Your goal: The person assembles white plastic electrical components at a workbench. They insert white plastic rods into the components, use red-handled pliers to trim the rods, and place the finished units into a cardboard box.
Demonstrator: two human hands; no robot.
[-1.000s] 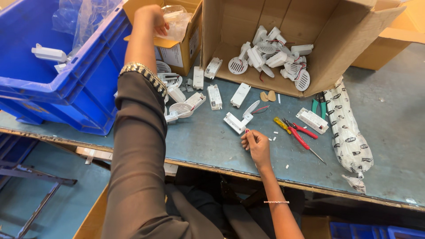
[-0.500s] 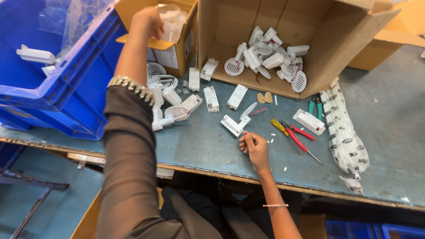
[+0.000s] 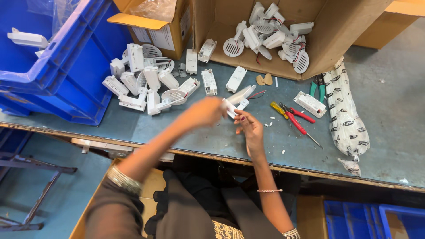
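My left hand, blurred by motion, is over the grey-blue bench top with its fingers closed on one end of a small white plastic part. My right hand is just right of that part, fingers loosely spread, its fingertips at the part's other end. Directly behind the hands lie a white elongated housing with a red wire and two flat white rectangular modules.
A pile of white plastic housings lies at left by a blue crate. A tipped cardboard box holds more white parts and round grilles. Red-handled pliers, green cutters and a printed wrapped roll lie at right.
My left arm has come down from the small cardboard box at the back to the white part in front of me. My right hand has lifted slightly off the bench.
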